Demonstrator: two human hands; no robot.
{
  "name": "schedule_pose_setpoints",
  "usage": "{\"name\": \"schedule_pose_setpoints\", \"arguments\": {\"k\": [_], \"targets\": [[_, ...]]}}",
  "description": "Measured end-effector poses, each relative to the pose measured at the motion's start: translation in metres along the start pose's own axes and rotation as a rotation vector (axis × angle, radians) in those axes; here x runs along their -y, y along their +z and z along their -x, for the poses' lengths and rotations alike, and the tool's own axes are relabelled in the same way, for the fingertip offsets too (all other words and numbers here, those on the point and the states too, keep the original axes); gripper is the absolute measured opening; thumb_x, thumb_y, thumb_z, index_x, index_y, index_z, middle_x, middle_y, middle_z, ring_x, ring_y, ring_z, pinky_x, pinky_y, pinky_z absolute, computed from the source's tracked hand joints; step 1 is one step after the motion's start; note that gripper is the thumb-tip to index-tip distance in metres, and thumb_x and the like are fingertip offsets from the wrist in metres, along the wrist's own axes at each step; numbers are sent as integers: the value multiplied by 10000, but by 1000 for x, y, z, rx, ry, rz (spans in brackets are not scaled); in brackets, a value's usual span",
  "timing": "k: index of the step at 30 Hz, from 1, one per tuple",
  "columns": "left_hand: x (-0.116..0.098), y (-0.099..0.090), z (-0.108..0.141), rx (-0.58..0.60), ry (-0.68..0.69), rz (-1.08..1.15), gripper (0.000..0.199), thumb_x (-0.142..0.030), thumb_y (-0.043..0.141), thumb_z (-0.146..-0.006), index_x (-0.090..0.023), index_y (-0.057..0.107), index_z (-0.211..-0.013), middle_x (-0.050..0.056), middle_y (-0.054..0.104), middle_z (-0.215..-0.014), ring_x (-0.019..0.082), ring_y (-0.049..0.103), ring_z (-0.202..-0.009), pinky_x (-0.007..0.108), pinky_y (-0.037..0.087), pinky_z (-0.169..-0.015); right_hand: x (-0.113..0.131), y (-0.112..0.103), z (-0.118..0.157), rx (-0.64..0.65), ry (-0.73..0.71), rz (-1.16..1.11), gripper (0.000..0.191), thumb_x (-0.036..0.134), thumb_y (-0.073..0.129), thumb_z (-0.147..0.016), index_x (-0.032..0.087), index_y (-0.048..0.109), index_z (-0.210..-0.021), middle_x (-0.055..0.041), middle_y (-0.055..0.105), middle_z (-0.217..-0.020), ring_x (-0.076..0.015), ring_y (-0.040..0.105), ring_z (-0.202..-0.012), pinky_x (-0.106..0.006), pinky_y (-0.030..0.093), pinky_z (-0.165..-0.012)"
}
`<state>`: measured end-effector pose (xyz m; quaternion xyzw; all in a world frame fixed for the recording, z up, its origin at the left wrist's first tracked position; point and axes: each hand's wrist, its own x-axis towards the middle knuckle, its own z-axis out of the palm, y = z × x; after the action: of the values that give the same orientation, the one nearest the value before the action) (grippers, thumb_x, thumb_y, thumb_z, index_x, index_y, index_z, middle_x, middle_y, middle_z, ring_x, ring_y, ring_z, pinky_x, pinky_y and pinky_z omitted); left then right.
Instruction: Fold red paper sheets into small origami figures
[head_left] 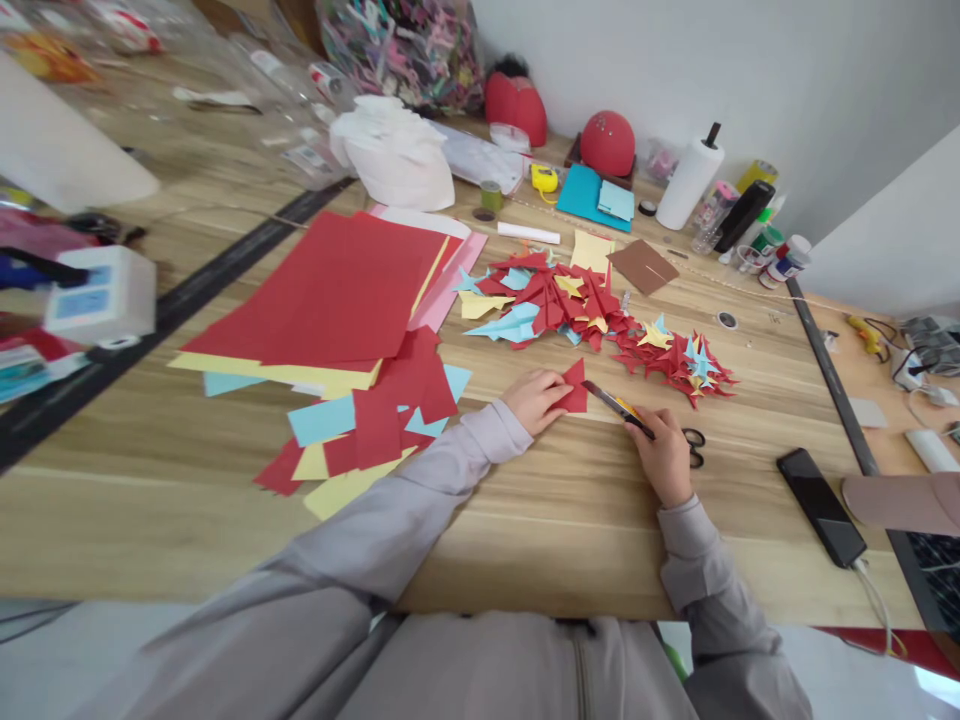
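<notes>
My left hand (536,400) presses and grips the edge of a small folded red paper (576,388) on the table, its fingers drawn together. In my right hand (664,452) is a utility knife (619,406), with its blade pointing left and its tip close to the paper's right edge. Whether the blade touches the paper I cannot tell. The black handles of a pair of scissors (695,447) show just right of my right hand; the rest is hidden by it. Beyond both hands lies a pile of folded red, blue and yellow paper shapes (555,300).
Large red sheets (337,285) and loose paper pieces (379,425) lie to the left. A brown square (643,266), a yellow tape measure (544,180) and a white roll (690,184) sit farther back. A black phone (821,507) with a cable lies at the right.
</notes>
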<state>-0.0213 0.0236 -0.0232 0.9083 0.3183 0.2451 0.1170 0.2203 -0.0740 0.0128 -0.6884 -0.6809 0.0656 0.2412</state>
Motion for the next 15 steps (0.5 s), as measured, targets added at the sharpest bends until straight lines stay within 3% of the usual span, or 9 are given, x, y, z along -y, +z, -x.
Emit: {"name": "schedule_pose_setpoints", "arguments": {"k": [4, 10, 13, 15], "targets": [[2, -1, 0, 13, 3, 3, 404, -391, 474, -838, -150, 583, -1143, 120, 565, -1028, 235, 522, -953, 402, 436, -862, 2, -2, -4, 45, -139, 141, 343, 386, 473, -877, 208, 623, -1128, -79, 579, -826, -216, 504, -800, -323, 417, -731], [10, -6, -19, 66, -2, -112, 389, -406, 400, -878, -196, 614, -1126, 120, 590, -1132, 246, 523, -1034, 421, 398, -888, 3, -4, -7, 93, -199, 149, 336, 345, 421, -907, 226, 595, -1169, -95, 549, -933, -194, 525, -809, -302, 431, -725], [16, -6, -30, 93, 78, -171, 402, -398, 359, -907, -265, 514, -1254, 74, 467, -1361, 249, 371, -1266, 480, 223, -1046, 4, -4, -8, 93, -220, 178, 334, 343, 413, -910, 225, 599, -1161, -93, 543, -912, -195, 526, -810, -301, 432, -723], [19, -5, -33, 150, 101, -179, 408, -384, 338, -920, -297, 451, -1302, 42, 414, -1411, 240, 297, -1326, 517, 97, -1083, 4, -5, -8, 102, -233, 202, 340, 335, 408, -913, 223, 583, -1182, -93, 540, -904, -196, 523, -811, -299, 429, -725]]}}
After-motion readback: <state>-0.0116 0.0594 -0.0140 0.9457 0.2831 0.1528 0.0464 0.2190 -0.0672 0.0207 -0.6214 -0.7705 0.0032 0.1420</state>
